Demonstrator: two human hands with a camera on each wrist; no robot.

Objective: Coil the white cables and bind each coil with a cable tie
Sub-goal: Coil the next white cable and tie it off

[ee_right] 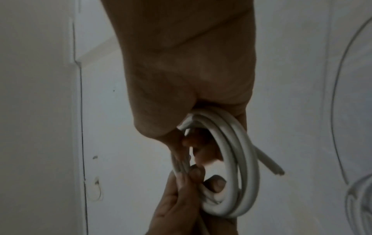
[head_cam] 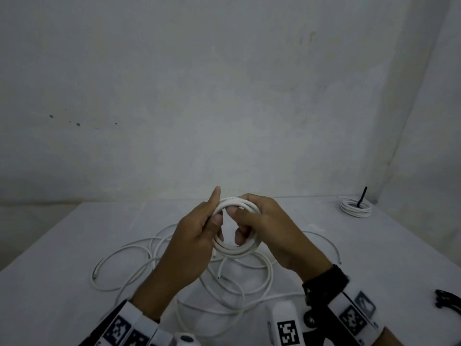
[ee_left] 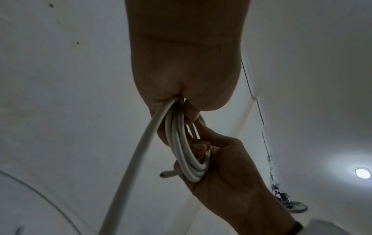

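A small coil of white cable (head_cam: 237, 249) is held up above the table between both hands. My left hand (head_cam: 199, 236) grips its left side, thumb across the turns and forefinger raised. My right hand (head_cam: 259, 221) grips its right and top side, fingers curled through the loop. The left wrist view shows the coil (ee_left: 181, 147) with a cut end (ee_left: 167, 174) sticking out and one strand trailing down. The right wrist view shows the coil (ee_right: 235, 160) with a free end (ee_right: 269, 163) poking out. Loose white cables (head_cam: 139, 255) lie on the table below.
A bound white coil (head_cam: 355, 208) with a black cable tie (head_cam: 361, 196) standing up lies at the table's far right. More black cable ties (head_cam: 447, 299) lie at the near right edge. The white table (head_cam: 62, 233) ends at a grey wall.
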